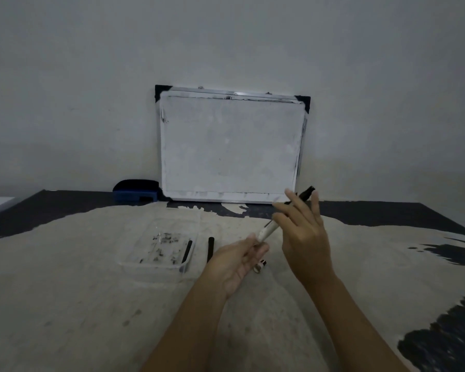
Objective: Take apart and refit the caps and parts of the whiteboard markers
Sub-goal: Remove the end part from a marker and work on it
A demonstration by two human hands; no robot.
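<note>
A whiteboard marker (269, 229) with a white barrel and a black upper part is held slanting up to the right above the cloth. My left hand (236, 261) pinches the barrel's lower end. My right hand (304, 232) grips the black upper part (306, 194), with some fingers spread. A black rod-like marker part (210, 249) lies on the cloth beside the left hand. Another black part (187, 251) lies in a clear plastic tray (156, 265). A small white and black piece (260, 265) lies under the left hand's fingers.
A small whiteboard (231, 146) leans against the wall at the back. A blue eraser (136, 191) sits to its left. The table is covered with a beige cloth with black patches (91, 304). The tray holds dark ink smudges.
</note>
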